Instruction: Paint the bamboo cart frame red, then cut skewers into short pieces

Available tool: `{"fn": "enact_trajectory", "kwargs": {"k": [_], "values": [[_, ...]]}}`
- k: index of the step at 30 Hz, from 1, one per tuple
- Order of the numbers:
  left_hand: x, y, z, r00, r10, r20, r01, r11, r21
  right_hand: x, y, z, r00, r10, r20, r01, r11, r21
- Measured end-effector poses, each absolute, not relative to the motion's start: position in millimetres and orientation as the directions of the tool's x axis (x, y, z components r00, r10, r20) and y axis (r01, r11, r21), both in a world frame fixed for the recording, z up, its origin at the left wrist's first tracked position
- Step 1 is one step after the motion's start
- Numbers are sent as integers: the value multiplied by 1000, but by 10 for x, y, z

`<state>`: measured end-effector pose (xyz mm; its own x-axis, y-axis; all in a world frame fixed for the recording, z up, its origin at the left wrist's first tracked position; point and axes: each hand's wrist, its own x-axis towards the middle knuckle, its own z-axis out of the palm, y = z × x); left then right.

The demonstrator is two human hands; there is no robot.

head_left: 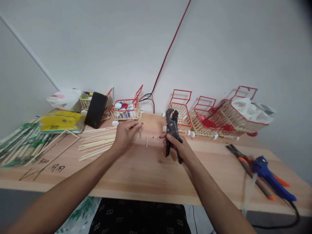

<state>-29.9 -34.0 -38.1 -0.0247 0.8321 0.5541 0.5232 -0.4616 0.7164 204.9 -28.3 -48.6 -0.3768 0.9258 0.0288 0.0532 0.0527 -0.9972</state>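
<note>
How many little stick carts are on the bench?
5, left to right: cart behind the phone, caps cart, cart behind the black cutter, cart holding red pieces, bag cart. Overlaps may hide more.

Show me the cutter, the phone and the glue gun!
Cutter (172, 126): head view, on its dark body.
Phone (96, 110): head view, on its broad side.
Glue gun (269, 176): head view, on its blue body.

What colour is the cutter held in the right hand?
The cutter is black or very dark grey, best seen in the head view.
</note>
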Motion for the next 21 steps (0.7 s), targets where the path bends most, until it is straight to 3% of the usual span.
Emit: {"fn": "enact_trajectory", "kwargs": {"k": [5,10,15,21], "values": [[-295,-338,-333,3,867,499,505,-432,747,2050,-286,-479,-394,918,34,22,46,-999],[-270,-397,-215,132,982,137,224,-164,961,2088,-290,-419,-424,906,6,47,28,-998],[-302,-461,-86,310,949,-62,80,39,996,2223,-425,-158,-519,838,-166,272,-22,-962],[-229,-468,-66,409,908,-95,126,47,991,2426,-620,173,-530,776,-342,569,26,-822]]}}
